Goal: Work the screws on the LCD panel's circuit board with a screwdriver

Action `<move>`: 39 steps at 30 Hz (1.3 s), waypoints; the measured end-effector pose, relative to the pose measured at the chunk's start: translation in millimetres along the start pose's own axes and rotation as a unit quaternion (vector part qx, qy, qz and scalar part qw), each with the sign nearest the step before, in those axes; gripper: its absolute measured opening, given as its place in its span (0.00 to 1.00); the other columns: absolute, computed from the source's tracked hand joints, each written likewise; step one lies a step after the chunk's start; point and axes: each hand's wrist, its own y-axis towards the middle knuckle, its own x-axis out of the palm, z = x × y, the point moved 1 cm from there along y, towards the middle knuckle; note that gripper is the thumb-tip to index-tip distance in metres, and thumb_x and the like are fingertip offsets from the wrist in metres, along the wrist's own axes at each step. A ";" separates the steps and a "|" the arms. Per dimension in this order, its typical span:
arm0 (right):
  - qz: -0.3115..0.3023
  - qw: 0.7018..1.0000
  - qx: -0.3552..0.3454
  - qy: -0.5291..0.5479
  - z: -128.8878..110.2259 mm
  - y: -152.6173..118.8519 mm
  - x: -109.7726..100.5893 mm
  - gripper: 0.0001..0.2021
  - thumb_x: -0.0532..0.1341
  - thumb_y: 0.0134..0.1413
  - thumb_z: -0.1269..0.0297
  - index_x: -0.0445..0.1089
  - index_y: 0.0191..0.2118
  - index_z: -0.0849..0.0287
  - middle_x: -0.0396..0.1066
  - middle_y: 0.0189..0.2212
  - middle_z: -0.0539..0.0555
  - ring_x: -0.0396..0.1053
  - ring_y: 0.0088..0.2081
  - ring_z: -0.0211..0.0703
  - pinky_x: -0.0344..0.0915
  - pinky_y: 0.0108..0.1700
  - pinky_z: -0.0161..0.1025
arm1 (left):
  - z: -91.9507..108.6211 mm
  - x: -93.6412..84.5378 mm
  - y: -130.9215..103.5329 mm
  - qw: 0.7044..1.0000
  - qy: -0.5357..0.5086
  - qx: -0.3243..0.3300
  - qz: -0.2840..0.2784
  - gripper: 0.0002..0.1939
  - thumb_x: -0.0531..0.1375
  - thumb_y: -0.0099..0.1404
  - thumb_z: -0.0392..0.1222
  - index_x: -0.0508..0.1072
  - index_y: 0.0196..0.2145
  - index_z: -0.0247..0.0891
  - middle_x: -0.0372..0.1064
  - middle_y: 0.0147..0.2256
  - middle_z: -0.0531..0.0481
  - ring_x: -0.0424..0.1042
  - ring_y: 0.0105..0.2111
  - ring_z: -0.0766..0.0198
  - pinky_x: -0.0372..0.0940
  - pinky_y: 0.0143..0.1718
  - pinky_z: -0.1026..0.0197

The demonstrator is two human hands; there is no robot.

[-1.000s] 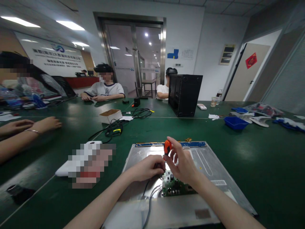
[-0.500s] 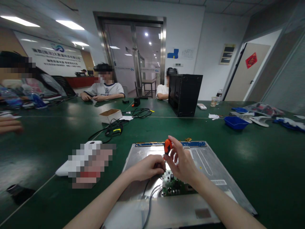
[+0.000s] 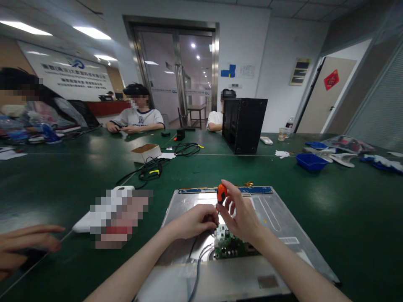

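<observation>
Gripping an orange screwdriver (image 3: 221,193) with right hand (image 3: 244,214), left hand (image 3: 197,219) curled beside, grip unclear.

head-worn view, facing forward and down, tabletop close below, room and doorway farther off

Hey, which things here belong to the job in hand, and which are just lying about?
Part of the job:
screwdriver, in the right hand
circuit board, beside the left hand
metal panel, under the board
grey cable, on the panel

Seemingly just lying about:
black case
blue tray
open box
plastic cup
</observation>
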 end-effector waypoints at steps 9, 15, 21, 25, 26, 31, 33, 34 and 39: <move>-0.001 1.000 0.014 -0.007 1.9 0.1 2.0 0.31 0.56 0.65 0.67 0.43 0.69 0.50 0.72 0.34 0.51 0.67 0.22 0.35 0.61 0.21 0.31 | 5.0 -0.7 -0.2 1.000 -0.011 0.000 0.003 0.04 0.59 0.59 0.33 0.71 0.34 0.37 0.69 0.32 0.52 0.65 0.31 0.63 0.62 0.33 0.63; 0.002 1.000 0.010 -0.015 2.1 -1.1 2.6 0.31 0.56 0.65 0.66 0.44 0.69 0.50 0.71 0.30 0.49 0.67 0.22 0.37 0.61 0.22 0.32 | 6.4 -1.8 0.8 1.000 -0.022 0.014 0.002 0.05 0.59 0.58 0.32 0.70 0.34 0.38 0.68 0.31 0.53 0.65 0.30 0.63 0.61 0.34 0.63; -0.007 1.000 0.026 0.016 -1.6 -0.6 2.0 0.33 0.55 0.63 0.70 0.41 0.70 0.53 0.72 0.32 0.52 0.69 0.23 0.37 0.63 0.22 0.32 | 2.2 -1.0 -0.1 1.000 -0.009 0.005 -0.001 0.03 0.59 0.60 0.34 0.70 0.34 0.37 0.68 0.31 0.53 0.65 0.31 0.63 0.61 0.34 0.63; 0.004 1.000 0.028 0.011 0.3 -0.9 3.6 0.33 0.55 0.63 0.70 0.42 0.69 0.52 0.71 0.30 0.50 0.69 0.22 0.38 0.63 0.22 0.31 | 0.5 -0.5 -0.8 1.000 -0.003 0.003 -0.003 0.04 0.59 0.60 0.34 0.71 0.35 0.37 0.69 0.32 0.52 0.66 0.31 0.62 0.61 0.34 0.63; 0.006 1.000 0.027 0.008 1.2 -1.2 4.1 0.32 0.55 0.63 0.69 0.42 0.69 0.51 0.71 0.30 0.50 0.69 0.22 0.38 0.63 0.21 0.31 | -0.1 -0.3 -0.8 1.000 -0.003 0.001 -0.002 0.04 0.59 0.60 0.34 0.72 0.35 0.37 0.69 0.32 0.52 0.66 0.32 0.62 0.62 0.34 0.63; 0.007 1.000 0.029 0.007 2.9 -1.9 5.0 0.32 0.56 0.63 0.68 0.44 0.68 0.51 0.71 0.30 0.50 0.69 0.22 0.38 0.62 0.21 0.31 | -2.5 -0.7 -0.3 1.000 -0.017 -0.009 0.007 0.04 0.60 0.59 0.34 0.72 0.35 0.37 0.71 0.34 0.50 0.69 0.33 0.60 0.64 0.37 0.61; 0.004 1.000 0.029 0.011 1.7 -1.3 4.4 0.33 0.56 0.63 0.69 0.43 0.69 0.51 0.72 0.31 0.50 0.69 0.23 0.38 0.63 0.21 0.31 | -1.6 -1.5 0.1 1.000 -0.018 -0.011 0.005 0.04 0.60 0.59 0.34 0.72 0.35 0.37 0.70 0.33 0.51 0.68 0.33 0.61 0.63 0.36 0.62; 0.003 1.000 0.028 0.015 0.9 -0.8 4.0 0.33 0.56 0.62 0.70 0.42 0.69 0.51 0.71 0.31 0.51 0.70 0.23 0.39 0.63 0.21 0.32 | -0.7 -1.9 0.2 1.000 -0.016 -0.010 0.004 0.04 0.60 0.59 0.34 0.72 0.34 0.37 0.70 0.32 0.51 0.68 0.32 0.61 0.62 0.35 0.62; 0.004 0.999 0.019 0.027 -1.5 1.1 2.7 0.33 0.54 0.62 0.71 0.42 0.69 0.52 0.72 0.30 0.50 0.70 0.23 0.38 0.64 0.21 0.32 | 2.9 -2.9 -0.7 1.000 -0.010 -0.013 -0.001 0.03 0.59 0.59 0.34 0.71 0.33 0.37 0.69 0.31 0.53 0.66 0.31 0.62 0.61 0.34 0.63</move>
